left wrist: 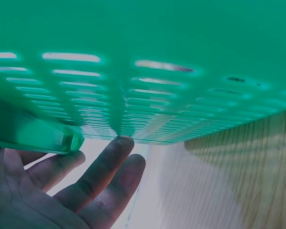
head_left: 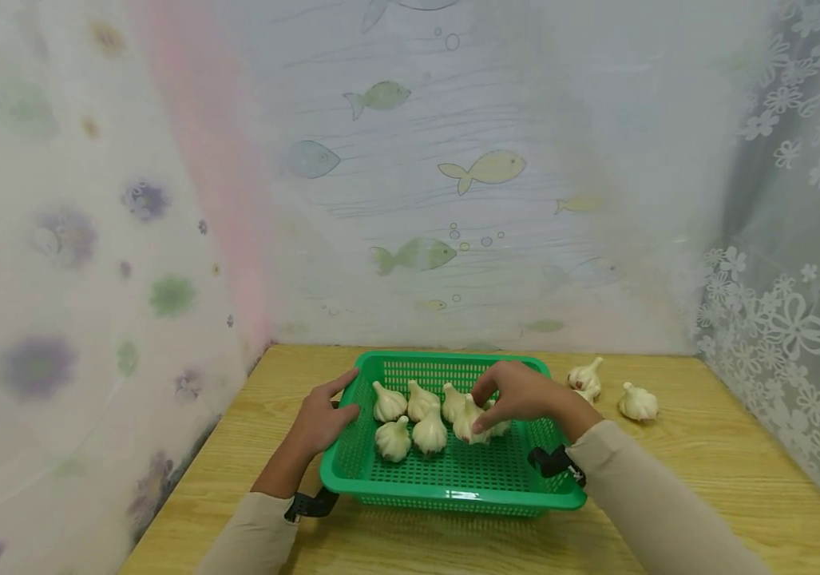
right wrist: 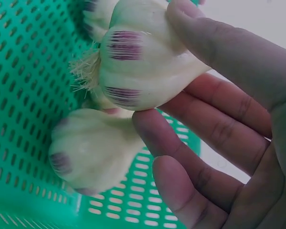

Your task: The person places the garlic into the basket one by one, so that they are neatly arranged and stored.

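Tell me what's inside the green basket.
The green basket holds garlic bulbs: four plainly visible toward the left, more toward the right, where the right hand pinches one. That hand partly covers the bulbs there, so I can't count them exactly.

White garlic [right wrist: 138, 62] streaked purple, plain green basket [head_left: 395, 485].

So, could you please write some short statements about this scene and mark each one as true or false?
1. The right hand holds a white, purple-streaked garlic bulb. True.
2. The left hand also holds a bulb. False: it touches the left rim of the green perforated plastic basket.
3. The basket stands on a yellowish wood-grain table. True.
4. Every bulb is inside the basket. False: some white garlic bulbs lie on the table, to the basket's right.
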### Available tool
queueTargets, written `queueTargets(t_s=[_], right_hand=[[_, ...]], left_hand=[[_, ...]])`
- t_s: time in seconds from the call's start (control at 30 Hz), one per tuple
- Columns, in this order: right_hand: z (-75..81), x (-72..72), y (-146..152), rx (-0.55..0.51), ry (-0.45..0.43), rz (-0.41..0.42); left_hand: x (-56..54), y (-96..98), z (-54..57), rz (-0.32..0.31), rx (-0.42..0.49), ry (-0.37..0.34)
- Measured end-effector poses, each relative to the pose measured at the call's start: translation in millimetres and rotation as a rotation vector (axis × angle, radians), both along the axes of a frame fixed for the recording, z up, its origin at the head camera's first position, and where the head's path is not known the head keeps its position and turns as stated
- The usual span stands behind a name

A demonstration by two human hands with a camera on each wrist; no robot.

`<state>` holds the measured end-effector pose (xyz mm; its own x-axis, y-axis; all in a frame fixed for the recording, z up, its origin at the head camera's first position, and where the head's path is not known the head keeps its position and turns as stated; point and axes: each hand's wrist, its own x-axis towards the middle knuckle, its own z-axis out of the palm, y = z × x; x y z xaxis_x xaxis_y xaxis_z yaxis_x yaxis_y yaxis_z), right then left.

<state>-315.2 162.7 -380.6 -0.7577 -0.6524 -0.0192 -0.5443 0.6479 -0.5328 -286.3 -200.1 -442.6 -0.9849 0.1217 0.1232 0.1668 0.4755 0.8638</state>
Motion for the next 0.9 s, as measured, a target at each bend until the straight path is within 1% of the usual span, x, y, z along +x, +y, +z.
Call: queueTargets(t_s=[0.2, 0.33, 0.7, 0.9], right_hand=[[-7.7, -3.1, -9.3, 0.02, -0.025, 0.002], [-11.6, -4.9, -14.2, 0.027, -0.042, 0.018], [-14.7, -5.7, -21.2, 0.057, -0.045, 0.011], [-14.4, -2.9, -25.4, 0.084, -0.023, 0.002]], left_hand=[[-0.2, -0.1, -0.4, 0.0, -0.008, 0.001], [-1.0, -1.2, -1.7, -0.001, -0.006, 0.004], [-0.9, -0.9, -1.2, 0.004, -0.013, 0.01], [-1.0, -0.7, -1.8, 0.007, -0.015, 0.004]])
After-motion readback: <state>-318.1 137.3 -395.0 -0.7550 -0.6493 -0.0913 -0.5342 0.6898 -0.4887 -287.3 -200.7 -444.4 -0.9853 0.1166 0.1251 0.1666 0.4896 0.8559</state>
